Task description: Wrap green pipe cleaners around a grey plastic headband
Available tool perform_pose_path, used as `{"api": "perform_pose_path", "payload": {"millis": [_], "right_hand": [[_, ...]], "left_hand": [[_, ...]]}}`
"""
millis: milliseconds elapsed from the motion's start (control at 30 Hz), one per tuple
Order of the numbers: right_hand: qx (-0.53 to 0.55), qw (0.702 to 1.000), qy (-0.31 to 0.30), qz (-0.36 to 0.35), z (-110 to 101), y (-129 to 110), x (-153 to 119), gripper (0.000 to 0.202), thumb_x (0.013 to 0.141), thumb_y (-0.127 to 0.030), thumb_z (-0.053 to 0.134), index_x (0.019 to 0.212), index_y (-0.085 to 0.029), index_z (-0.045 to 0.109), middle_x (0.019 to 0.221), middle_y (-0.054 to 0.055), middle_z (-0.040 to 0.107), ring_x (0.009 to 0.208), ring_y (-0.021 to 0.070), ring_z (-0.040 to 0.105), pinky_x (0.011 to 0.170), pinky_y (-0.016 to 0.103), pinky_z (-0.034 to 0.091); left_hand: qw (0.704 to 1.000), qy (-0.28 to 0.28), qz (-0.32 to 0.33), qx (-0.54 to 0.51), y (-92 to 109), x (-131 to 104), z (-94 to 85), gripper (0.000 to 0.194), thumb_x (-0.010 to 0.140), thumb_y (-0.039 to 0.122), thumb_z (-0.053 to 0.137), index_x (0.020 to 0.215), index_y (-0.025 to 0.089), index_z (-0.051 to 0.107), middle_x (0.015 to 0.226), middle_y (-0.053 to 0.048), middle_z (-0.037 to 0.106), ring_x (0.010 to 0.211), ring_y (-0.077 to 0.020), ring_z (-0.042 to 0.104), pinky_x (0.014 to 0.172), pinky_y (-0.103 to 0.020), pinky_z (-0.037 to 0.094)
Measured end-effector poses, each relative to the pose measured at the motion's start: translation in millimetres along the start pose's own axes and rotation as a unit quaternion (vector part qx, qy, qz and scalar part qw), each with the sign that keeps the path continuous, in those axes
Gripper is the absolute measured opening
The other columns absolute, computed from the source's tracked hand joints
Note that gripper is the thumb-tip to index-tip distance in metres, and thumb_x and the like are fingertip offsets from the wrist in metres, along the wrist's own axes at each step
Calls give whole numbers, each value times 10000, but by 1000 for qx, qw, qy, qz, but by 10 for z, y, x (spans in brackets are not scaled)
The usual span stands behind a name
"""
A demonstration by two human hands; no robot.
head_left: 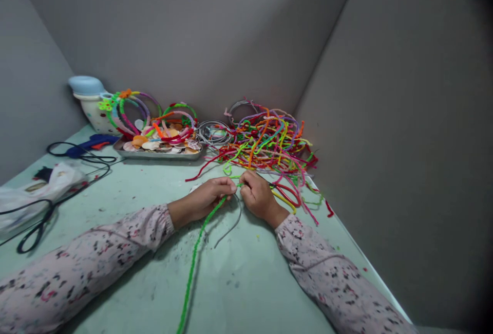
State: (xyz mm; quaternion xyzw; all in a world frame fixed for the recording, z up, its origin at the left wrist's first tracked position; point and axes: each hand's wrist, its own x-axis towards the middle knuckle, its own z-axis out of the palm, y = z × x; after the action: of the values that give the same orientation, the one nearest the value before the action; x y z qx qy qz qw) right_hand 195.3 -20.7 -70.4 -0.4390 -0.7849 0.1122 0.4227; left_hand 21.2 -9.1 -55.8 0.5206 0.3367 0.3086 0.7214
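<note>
My left hand [210,198] is closed in a pinch on a green pipe cleaner [197,252], whose long tail runs down to the bottom edge of the view. Close beside it, my right hand [257,195] is also closed, with a short bit of green showing between its fingertips and the left ones. A thin grey wire [231,228] curves down below the fingers; its upper end is hidden by the hands. Scissors with red handles [288,195] lie just right of my right hand, by a yellow pipe cleaner [284,202].
Behind my hands lies a tangled heap of coloured pipe cleaners [269,138], beside coiled grey wire [213,132]. A metal tray [162,155] holds round pieces and wrapped hoops. Leftward are a blue glue gun [92,144], a black cord [50,210], a plastic bag [57,182] and a blue-lidded container [94,108].
</note>
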Motion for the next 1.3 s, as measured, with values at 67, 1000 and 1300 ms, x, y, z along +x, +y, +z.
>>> {"api": "perform_pose_path", "payload": {"millis": [67,1000,1300], "right_hand": [[10,1000,12,6,-2,-12,3,93,743,-115,427,731,-206,446,741,8,465,719,169,445,689,296,340],[272,940,-34,204,70,-101,19,55,767,-194,463,726,-209,497,545,-54,482,514,125,447,520,245,365],[354,905,-28,234,76,-89,32,32,753,-222,510,778,-203,515,558,-52,518,494,117,469,489,233,381]], "left_hand": [[1000,1,8,8,15,-5,4,113,717,223,641,744,151,558,591,25,493,513,-82,395,477,-222,228],[991,69,54,100,8,12,21,178,737,328,622,752,168,546,588,50,470,459,-65,318,439,-222,179],[997,53,23,50,1,18,20,183,741,332,627,760,166,549,617,40,518,448,-55,329,435,-225,166]]}}
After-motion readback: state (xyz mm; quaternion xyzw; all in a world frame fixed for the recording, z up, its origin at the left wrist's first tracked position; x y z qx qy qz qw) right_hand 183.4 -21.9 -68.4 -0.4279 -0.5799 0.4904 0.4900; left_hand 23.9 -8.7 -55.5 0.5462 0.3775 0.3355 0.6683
